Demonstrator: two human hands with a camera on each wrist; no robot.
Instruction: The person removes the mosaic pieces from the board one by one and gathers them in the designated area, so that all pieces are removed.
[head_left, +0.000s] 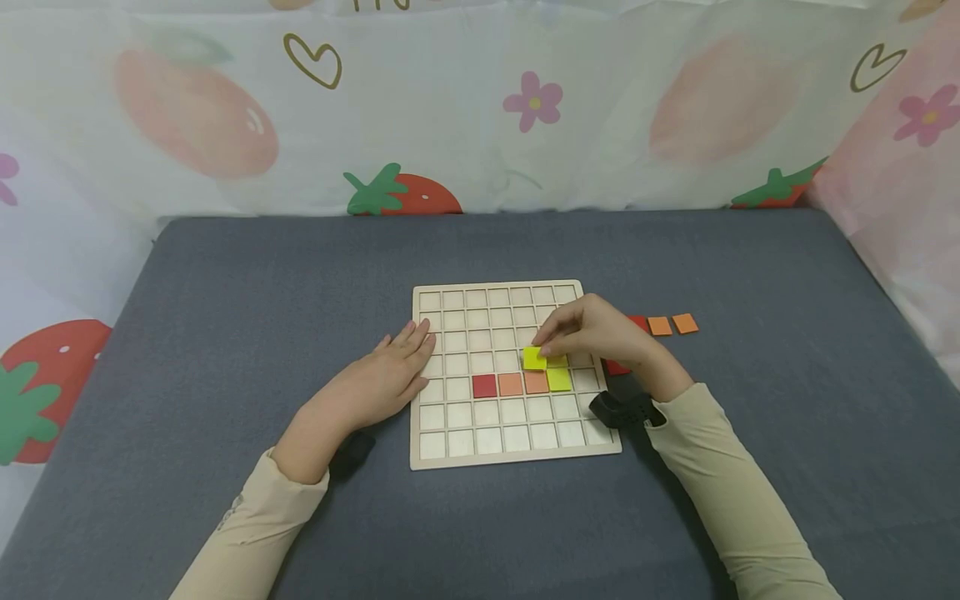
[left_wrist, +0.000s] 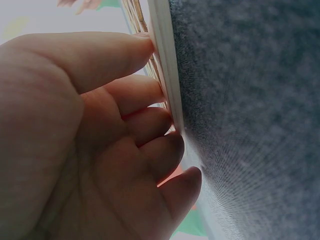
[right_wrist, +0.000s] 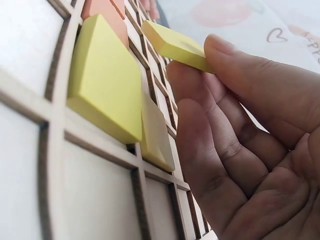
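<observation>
A yellow square point(head_left: 533, 359) sits pinched in the right hand point(head_left: 600, 337), just over the wooden board point(head_left: 517, 457) toward its right edge, while the left hand point(head_left: 382, 377) rests loose fingers on the board's left edge and two orange squares point(head_left: 660, 326) lie on the table point(head_left: 247, 333) past the right edge

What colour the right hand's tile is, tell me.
The tile is yellow, clearest in the right wrist view.

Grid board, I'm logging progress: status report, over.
Right hand pinching yellow tile above grid board. Left hand touching board's left edge. Right hand hiding some squares from head view.
</observation>
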